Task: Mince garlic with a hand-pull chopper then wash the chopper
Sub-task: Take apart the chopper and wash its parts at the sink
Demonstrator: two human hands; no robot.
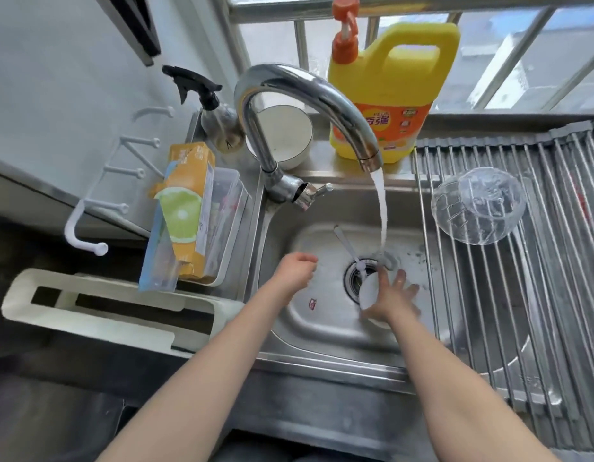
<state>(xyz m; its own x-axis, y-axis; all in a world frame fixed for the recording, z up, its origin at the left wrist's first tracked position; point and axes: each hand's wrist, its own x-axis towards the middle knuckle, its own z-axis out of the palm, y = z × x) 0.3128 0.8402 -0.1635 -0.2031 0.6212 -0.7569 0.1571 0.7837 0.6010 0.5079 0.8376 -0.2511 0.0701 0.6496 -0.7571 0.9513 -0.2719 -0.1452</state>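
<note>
White round plastic chopper part (369,291), edge-on and blurred, is low in the stainless steel sink basin (325,331), beside the drain (357,278). Right hand (394,296) holds it, fingers spread over its outer face. Left hand (297,270) hangs apart over the basin, fingers loosely curled, holding nothing. Metal spoon (347,246) lies with its bowl end at the drain. Water stream (382,215) runs from the curved chrome faucet (309,91), landing just beyond the right fingertips. Clear plastic chopper bowl (477,205) rests inverted on the roll-up metal drying rack (522,295). Yellow pump detergent jug (389,88) stands behind the faucet.
</note>
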